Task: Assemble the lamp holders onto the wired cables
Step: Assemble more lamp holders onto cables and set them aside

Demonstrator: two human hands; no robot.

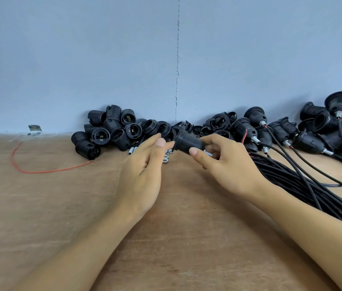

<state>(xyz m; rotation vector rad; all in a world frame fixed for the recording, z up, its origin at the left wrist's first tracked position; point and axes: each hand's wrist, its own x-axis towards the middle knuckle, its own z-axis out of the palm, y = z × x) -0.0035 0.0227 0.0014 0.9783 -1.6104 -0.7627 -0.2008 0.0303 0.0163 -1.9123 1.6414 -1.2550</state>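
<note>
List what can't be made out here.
Head view:
- Holder: its rear end, covered by the right hand gripping it.
- Left hand: whether its fingertips pinch the holder's rim; too blurred.
- Nuts: partly behind the left hand.
- Cables: their far ends, cut off by the right edge.

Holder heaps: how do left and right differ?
The left heap is bare holders, no cables; the right heap has black cables attached through metal fittings. The left heap lies near a loose red wire; the right heap beside the cable bundle. Both are black, against the wall.
</note>
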